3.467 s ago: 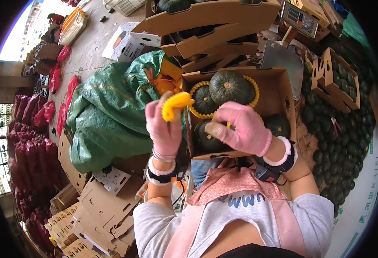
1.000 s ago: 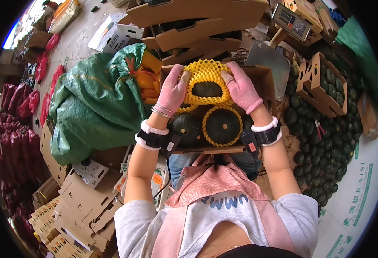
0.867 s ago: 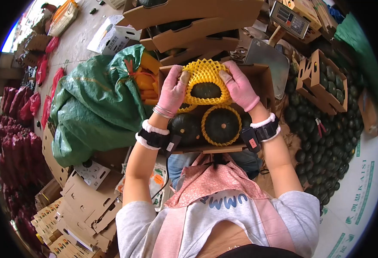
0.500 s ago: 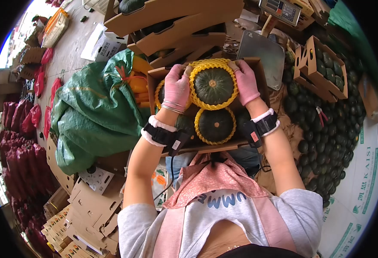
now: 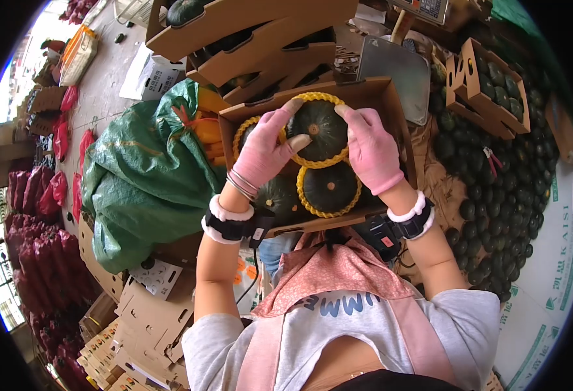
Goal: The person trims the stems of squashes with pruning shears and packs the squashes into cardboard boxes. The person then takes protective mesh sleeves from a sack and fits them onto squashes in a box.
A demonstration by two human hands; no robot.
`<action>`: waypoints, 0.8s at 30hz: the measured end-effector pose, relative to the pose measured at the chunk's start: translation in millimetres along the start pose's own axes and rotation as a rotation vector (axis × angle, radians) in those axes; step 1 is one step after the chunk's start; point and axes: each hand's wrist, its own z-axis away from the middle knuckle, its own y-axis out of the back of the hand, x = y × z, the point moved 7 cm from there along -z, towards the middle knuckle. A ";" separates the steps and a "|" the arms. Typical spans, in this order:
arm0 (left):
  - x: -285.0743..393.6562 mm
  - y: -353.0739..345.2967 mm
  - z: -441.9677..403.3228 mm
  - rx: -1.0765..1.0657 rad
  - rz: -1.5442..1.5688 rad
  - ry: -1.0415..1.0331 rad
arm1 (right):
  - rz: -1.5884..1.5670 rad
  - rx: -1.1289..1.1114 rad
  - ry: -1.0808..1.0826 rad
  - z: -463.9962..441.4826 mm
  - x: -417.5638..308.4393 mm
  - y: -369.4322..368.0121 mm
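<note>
A dark green squash (image 5: 319, 130) with a yellow foam net (image 5: 329, 160) round its side lies in the cardboard box (image 5: 400, 107) before me. My left hand (image 5: 268, 144), in a pink glove, is at its left edge, fingers on the net's top left and thumb over the squash. My right hand (image 5: 370, 144), also gloved, has its fingertips at the net's upper right edge. Below sits a second netted squash (image 5: 329, 187); left of that lies a squash without a visible net (image 5: 277, 197). Another netted squash is partly hidden behind my left hand.
Stacked cardboard boxes (image 5: 254, 36) stand beyond the box. A green sack (image 5: 146, 176) lies to the left, flattened cardboard (image 5: 153, 313) at lower left. On the right are a scale plate (image 5: 396, 75), a carton of small squashes (image 5: 495, 85) and a heap of them (image 5: 495, 215).
The net, stretched over a squash earlier, now rings its side, and that squash sits in the box's upper part. My left thumb has moved onto the squash; my right hand has turned at its edge.
</note>
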 end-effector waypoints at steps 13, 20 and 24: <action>29.1 -21.0 -12.1 -0.230 0.941 0.058 | -0.849 -0.207 -0.294 -15.7 20.6 7.4; 71.5 -30.9 -61.5 -0.323 0.773 -0.095 | -1.174 -0.024 -0.331 -19.0 41.2 52.3; 41.8 -61.5 -71.8 -0.446 -0.594 0.043 | -0.850 -0.038 -0.019 -21.8 33.7 54.4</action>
